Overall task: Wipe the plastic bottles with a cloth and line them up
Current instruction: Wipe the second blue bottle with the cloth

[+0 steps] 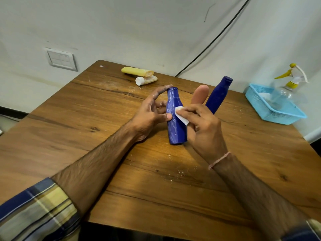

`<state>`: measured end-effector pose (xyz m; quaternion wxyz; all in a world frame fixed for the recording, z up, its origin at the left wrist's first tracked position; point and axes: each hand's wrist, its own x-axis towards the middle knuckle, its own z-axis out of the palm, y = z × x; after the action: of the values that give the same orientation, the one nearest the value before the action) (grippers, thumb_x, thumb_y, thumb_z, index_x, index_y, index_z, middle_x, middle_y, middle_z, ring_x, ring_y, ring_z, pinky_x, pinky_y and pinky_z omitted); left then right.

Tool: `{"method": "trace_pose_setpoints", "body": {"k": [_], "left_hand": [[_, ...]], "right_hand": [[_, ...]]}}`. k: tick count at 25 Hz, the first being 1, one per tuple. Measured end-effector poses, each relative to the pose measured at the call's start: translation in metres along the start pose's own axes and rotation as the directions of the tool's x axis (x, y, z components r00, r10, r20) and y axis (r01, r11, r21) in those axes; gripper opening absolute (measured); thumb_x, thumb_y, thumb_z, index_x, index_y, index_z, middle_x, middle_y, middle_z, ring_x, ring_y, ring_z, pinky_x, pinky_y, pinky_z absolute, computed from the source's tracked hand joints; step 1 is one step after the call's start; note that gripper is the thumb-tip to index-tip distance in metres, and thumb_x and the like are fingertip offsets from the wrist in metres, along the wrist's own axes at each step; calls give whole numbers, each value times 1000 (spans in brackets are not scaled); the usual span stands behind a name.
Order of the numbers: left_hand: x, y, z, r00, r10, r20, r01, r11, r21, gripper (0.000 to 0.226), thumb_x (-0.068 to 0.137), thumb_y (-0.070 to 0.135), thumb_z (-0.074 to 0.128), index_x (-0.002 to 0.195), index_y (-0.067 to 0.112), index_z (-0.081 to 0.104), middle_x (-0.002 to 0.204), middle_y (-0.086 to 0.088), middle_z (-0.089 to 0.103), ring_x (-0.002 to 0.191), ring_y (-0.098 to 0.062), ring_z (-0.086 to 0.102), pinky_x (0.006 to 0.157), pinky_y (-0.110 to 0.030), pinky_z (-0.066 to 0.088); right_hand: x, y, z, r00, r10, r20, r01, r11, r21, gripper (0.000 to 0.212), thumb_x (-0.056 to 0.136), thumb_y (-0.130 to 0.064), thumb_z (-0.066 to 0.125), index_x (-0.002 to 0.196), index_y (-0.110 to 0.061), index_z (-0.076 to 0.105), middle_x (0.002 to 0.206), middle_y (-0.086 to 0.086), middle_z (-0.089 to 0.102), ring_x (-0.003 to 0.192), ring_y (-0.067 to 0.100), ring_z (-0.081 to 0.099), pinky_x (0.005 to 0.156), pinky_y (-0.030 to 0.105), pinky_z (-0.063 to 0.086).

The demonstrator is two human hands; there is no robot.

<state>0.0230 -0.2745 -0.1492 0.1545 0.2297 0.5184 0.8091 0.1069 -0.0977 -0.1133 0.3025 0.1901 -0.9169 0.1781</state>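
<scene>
- The short dark-blue plastic bottle (175, 131) is at the middle of the brown wooden counter (156, 188). It is nearly upright with its neck leaning slightly away, and pale streaks run down its side. Whether its base rests on the wood cannot be told.
- The left hand (149, 117) grips this bottle from the left: the thumb lies on the body and the forefinger arches up to the neck.
- The right hand (204, 129) pinches a small white folded cloth (181, 116) and presses it against the bottle's middle, on the right side.
- A thin pink thread band (219, 160) circles the right wrist, and a blue-and-yellow checked sleeve (34, 211) covers the left upper arm.
- Behind the right hand stand a taller dark-blue capped plastic bottle (219, 95) and, to its left, a peach rounded plastic bottle (200, 94), partly hidden.
- At the far edge lie a yellow plastic tube (136, 71) and, touching it, a cream tube with a white cap (147, 80).
- On the right a light-blue mesh plastic basket (278, 117) holds a clear spray bottle with a yellow trigger (282, 94).
</scene>
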Motion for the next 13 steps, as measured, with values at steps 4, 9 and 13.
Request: {"method": "trace_pose_setpoints", "body": {"k": [4,9,13], "left_hand": [[-1,1,0,999,2,38,-2,1000,2,92,75,-15,70,152,26,39,128,-17,54,108,-28,67,92,-51,59],[0,-2,4,992,-19,124,16,1000,22,92,78,-13,69,152,29,36,135,-33,53,119,-43,60,99,-66,50],[-1,-3,7,989,-19,146,20,1000,-5,88,81,-16,66,151,28,36,132,-31,51,115,-36,62,99,-64,51]], "right_hand": [[-16,-4,8,1000,-25,12,25,1000,-2,35,85,3,62,119,-4,69,118,11,66,114,20,57,100,31,50],[-39,-3,-4,999,13,-45,-9,998,69,37,82,14,65,115,-3,71,114,11,68,110,20,62,90,36,57],[29,-15,-12,979,101,-175,-87,993,83,32,86,7,66,115,-5,71,114,8,66,109,15,60,95,30,55]]}}
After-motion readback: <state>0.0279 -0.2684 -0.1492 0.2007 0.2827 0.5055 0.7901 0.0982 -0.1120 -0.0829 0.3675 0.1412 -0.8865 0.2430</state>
